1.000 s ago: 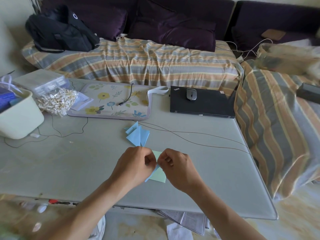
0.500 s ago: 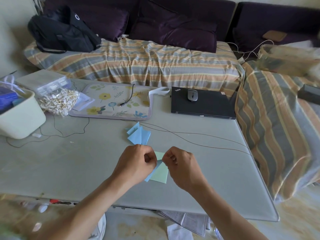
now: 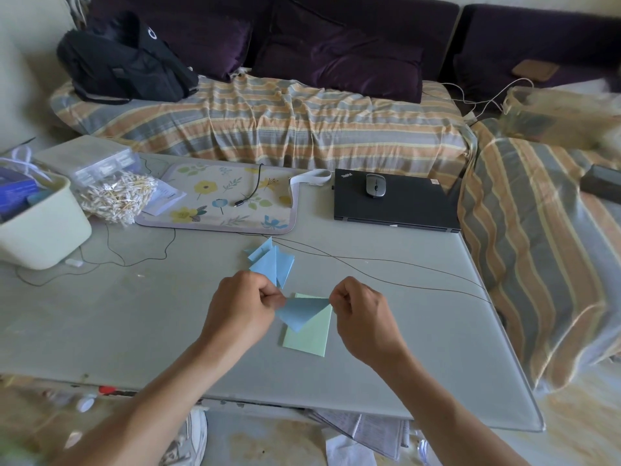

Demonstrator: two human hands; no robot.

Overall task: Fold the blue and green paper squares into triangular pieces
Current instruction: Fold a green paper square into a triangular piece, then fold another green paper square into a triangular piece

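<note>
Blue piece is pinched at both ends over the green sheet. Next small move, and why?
Probably lower the blue folded triangle flat onto the table and press its crease. The left hand and right hand each pinch a top corner, so it hangs point-down over the green paper square, which lies unfolded. A pile of folded blue pieces sits just behind, so it likely goes there afterward.

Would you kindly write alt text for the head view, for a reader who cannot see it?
A person's left hand and right hand each pinch a corner of a blue paper triangle above a green paper square on a grey table. Folded blue pieces lie just beyond, with a closed laptop and floral mat further back.
</note>
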